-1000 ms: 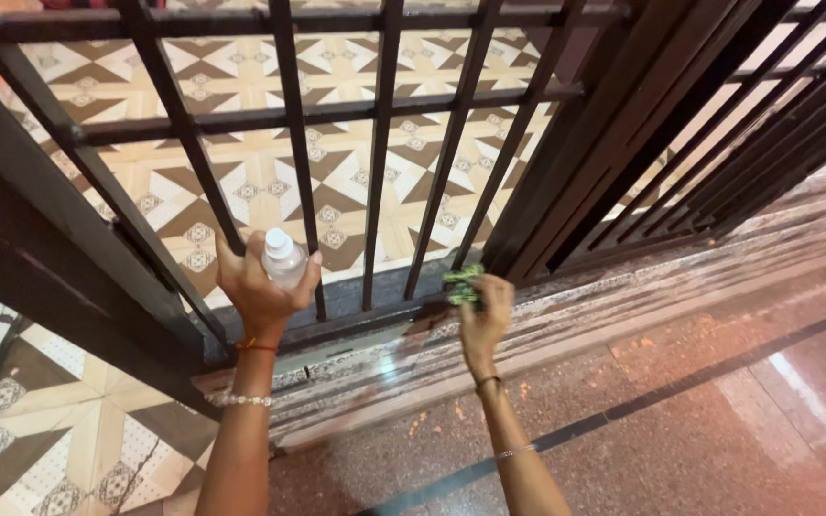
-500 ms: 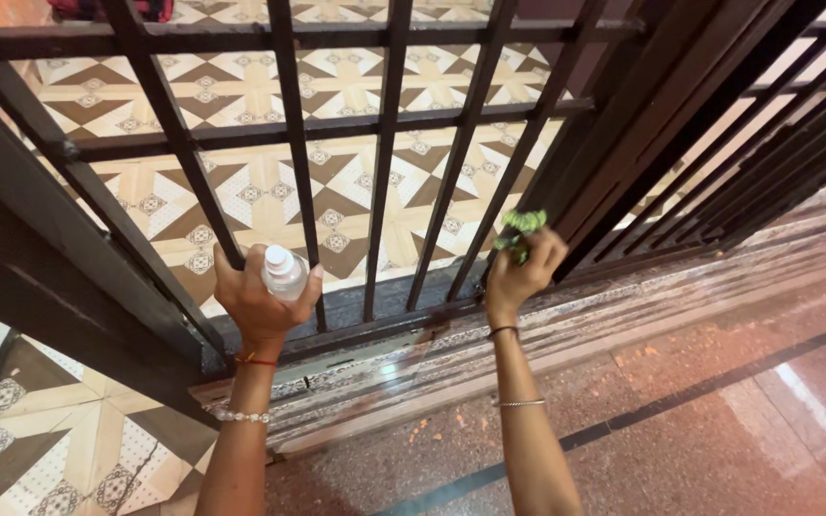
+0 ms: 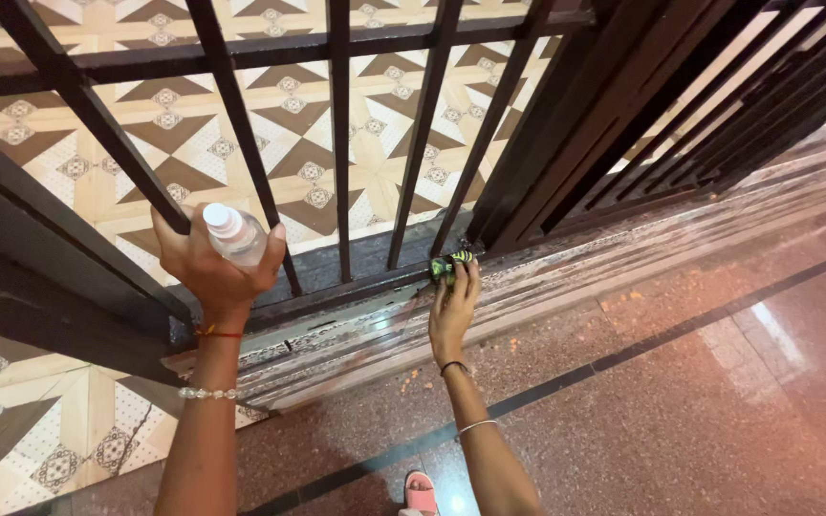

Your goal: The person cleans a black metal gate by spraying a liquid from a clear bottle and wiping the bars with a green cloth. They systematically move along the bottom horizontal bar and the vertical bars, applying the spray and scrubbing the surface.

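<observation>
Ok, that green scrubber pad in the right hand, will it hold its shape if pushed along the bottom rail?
Probably not: the green scrubber pad looks crumpled under the right hand, so it likely squashes and bends. It seems light, pinned by fingertips alone. Against the gate's bottom rail it should drag rather than slide.

A floor of cream and brown geometric patterned tiles fills the view from nine to twelve o'clock. A polished reddish speckled stone floor spreads from three to six o'clock, crossed by a thin dark inlaid strip. At six o'clock the toe of a pink sandal shows.
</observation>
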